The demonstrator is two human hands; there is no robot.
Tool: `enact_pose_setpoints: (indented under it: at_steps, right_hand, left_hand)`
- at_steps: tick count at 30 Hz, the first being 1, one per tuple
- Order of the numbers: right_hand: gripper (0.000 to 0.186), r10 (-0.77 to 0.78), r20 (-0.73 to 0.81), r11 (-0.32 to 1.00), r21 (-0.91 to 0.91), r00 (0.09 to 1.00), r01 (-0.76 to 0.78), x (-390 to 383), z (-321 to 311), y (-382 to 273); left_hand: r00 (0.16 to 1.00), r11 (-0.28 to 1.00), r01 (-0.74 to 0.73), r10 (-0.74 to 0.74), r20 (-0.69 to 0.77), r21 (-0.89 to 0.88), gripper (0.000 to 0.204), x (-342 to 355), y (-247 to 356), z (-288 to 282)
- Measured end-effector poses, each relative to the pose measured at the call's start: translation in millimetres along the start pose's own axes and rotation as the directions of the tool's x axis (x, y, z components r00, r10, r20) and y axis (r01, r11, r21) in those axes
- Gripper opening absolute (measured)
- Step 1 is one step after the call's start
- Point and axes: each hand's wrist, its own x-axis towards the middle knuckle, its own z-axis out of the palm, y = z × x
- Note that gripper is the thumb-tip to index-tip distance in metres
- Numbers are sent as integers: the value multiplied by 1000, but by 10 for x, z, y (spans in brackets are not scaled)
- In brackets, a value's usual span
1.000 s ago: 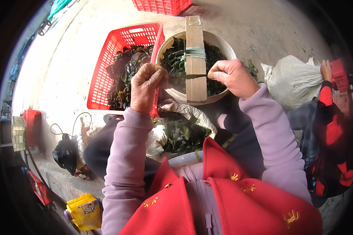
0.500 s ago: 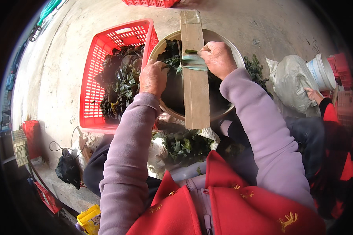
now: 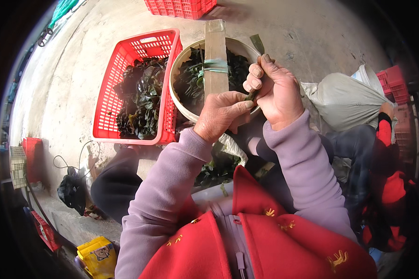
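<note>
A narrow strip of dark green seaweed (image 3: 257, 43) is held between my two hands above the right rim of a round pale tub (image 3: 174, 93). My left hand (image 3: 222, 113) pinches its lower part between thumb and fingers. My right hand (image 3: 278, 90) is closed on the upper part, its fingers curled, and the flat end sticks up past them. Across the tub lies a long wooden board (image 3: 215, 44), with a greenish band (image 3: 216, 66) wound around its middle. Dark, leafy seaweed (image 3: 189, 76) fills the tub on both sides of the board.
Left of the tub stands a red slatted crate (image 3: 108, 100) holding more dark seaweed. Another red crate (image 3: 181, 8) sits at the far edge. On the right, a co-worker's hand (image 3: 386, 109) touches a pale sack (image 3: 340, 100). A yellow bag (image 3: 97, 255) lies at lower left.
Both hands have come away from the board's band toward the lower right, now close together. The green strip is off the board and stretched between them; the view has shifted slightly.
</note>
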Motion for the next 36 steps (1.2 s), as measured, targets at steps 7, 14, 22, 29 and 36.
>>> enact_pose_setpoints:
  at_steps: [7,14,22,29,36]
  right_hand:
    - [13,-269,-276,902,-409,923,141,-513,-54,40]
    - [19,-48,-162,970,-242,986,7,-748,123,79]
    - [15,54,-150,991,-111,987,-71,-1087,150,391]
    - [13,153,-233,988,20,960,-153,-1271,33,588]
    - [16,-212,79,817,-532,974,221,-1232,-74,610]
  left_hand:
    - [1000,980,14,-18,15,200,19,-493,-334,-422]
    - [856,433,18,460,-238,901,29,-975,-442,-313]
    - [987,913,44,-103,-126,-406,36,-964,-201,156]
    - [978,874,-62,-43,-205,-482,17,-917,-267,113]
    - [988,998,56,-54,-142,11,15,-923,-229,88]
